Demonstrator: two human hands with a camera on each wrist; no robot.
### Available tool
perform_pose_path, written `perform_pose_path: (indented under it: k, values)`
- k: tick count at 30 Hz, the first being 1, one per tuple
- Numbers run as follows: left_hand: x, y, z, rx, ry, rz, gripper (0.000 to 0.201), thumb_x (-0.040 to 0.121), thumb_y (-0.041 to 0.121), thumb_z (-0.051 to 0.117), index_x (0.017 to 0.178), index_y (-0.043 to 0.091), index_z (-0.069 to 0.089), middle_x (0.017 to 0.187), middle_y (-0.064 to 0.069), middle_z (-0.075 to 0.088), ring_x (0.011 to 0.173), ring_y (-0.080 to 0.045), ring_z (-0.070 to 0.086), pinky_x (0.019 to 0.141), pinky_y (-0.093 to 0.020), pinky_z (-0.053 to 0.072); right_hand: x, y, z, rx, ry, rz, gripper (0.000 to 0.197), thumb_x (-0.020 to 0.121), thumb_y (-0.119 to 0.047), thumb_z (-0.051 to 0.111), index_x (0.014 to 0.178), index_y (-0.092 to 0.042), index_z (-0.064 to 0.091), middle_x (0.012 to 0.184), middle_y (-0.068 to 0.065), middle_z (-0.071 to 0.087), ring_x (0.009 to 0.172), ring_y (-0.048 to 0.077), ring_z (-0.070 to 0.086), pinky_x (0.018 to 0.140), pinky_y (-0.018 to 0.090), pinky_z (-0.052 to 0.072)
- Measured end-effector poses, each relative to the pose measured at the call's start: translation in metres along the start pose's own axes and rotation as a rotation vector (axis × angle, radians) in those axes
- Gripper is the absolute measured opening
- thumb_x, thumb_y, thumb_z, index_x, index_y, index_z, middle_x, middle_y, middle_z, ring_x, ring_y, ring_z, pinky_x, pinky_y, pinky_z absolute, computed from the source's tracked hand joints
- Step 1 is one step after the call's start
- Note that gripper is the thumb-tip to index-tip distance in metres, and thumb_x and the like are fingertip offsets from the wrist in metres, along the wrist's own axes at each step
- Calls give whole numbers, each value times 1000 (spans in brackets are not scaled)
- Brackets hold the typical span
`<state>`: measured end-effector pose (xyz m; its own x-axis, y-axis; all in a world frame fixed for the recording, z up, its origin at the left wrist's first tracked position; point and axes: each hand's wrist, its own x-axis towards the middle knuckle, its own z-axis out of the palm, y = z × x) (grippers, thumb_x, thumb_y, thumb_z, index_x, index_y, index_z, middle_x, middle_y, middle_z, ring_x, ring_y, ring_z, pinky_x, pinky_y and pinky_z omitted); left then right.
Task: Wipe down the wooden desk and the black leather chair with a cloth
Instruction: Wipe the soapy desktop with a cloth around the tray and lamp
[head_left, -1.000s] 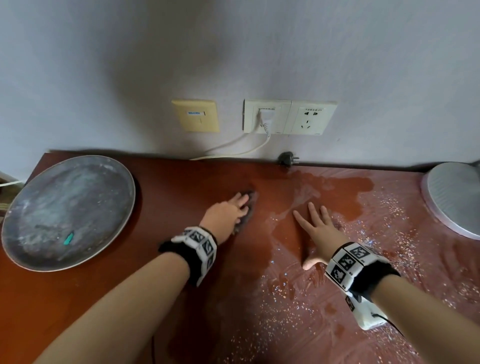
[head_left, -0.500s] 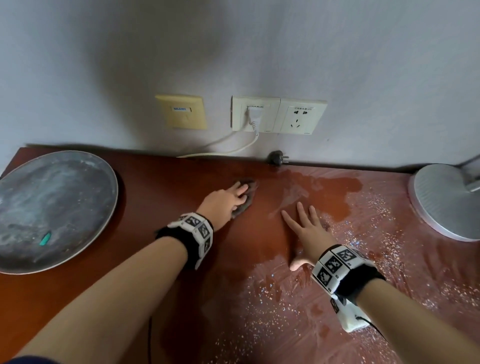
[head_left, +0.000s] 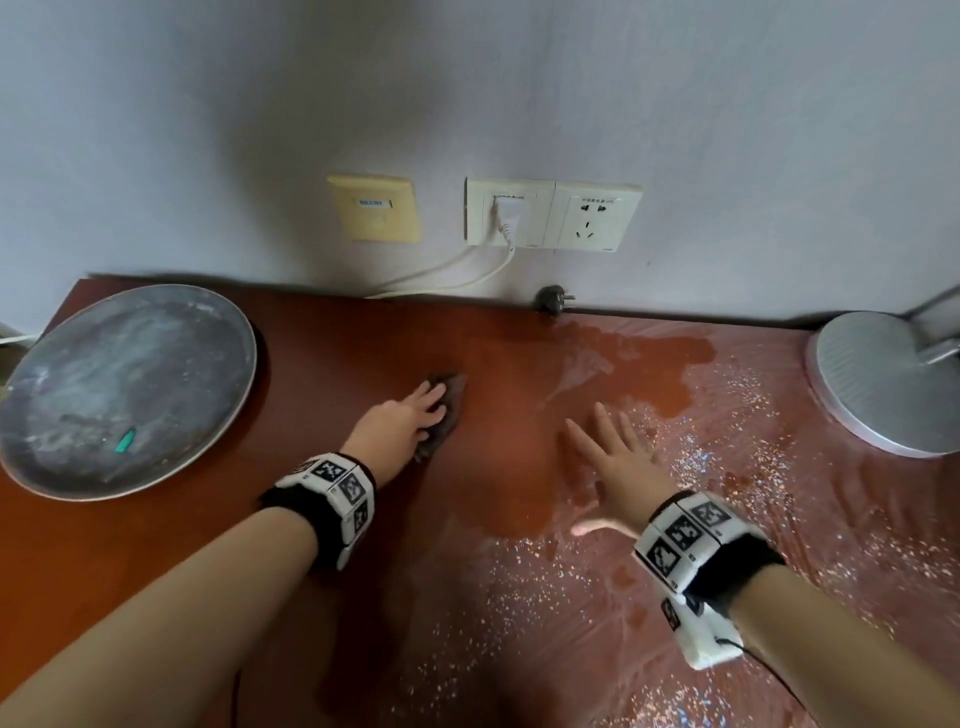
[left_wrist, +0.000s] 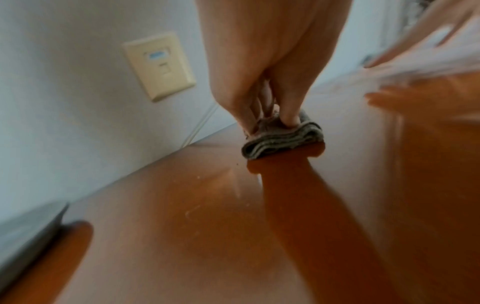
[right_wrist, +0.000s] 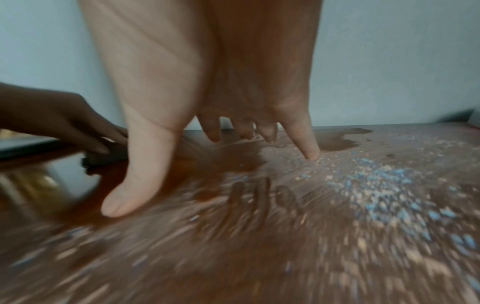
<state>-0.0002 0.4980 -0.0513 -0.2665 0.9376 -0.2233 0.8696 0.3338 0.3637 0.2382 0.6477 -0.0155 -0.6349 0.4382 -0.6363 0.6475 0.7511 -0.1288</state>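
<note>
On the reddish-brown wooden desk (head_left: 363, 545) my left hand (head_left: 423, 410) holds a folded grey cloth (head_left: 449, 410) down against the surface. The left wrist view shows its thumb and curled fingers pinching the cloth (left_wrist: 283, 139). To the right, my right hand (head_left: 608, 436) lies flat on the desk with its fingers spread, holding nothing. It rests at the edge of a dusty, speckled patch (head_left: 779, 519) covering the desk's right half. The wood around the cloth looks dark and clean. No chair is in view.
A round metal tray (head_left: 124, 389) lies on the desk at the left. A round grey lamp base (head_left: 883, 384) stands at the right. On the wall behind are sockets (head_left: 550, 213) with a white cable, and a black plug (head_left: 553, 300) lies at the desk's back edge.
My left hand has slid the cloth a little to the left. The right hand has stayed flat in the same place. The head view has shifted slightly.
</note>
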Motion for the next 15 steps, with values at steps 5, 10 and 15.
perform_pose_path:
  k: [5,10,15]
  values:
    - [-86,36,52,-90,37,386,53,69,-4,44,113,15,68,136,-1,54,128,-17,44,90,-34,53,-54,-26,54,-120,-91,-101,126,65,-62,68,139,-30,-29,139,3,-43,138,30,-29,113,60,-2]
    - [-115,41,56,-123,55,227,64,75,-12,54,130,21,57,147,13,32,138,-8,28,107,-28,40,-58,-29,70,-150,-43,-52,121,68,-58,70,146,-29,-19,145,5,-38,140,30,-25,113,62,1]
    - [-132,3,29,-85,168,-217,48,94,3,48,138,22,48,155,6,19,142,-12,23,112,-25,27,-78,-29,89,-118,-54,-18,123,68,-57,71,145,-29,-20,145,2,-38,140,28,-25,113,62,3]
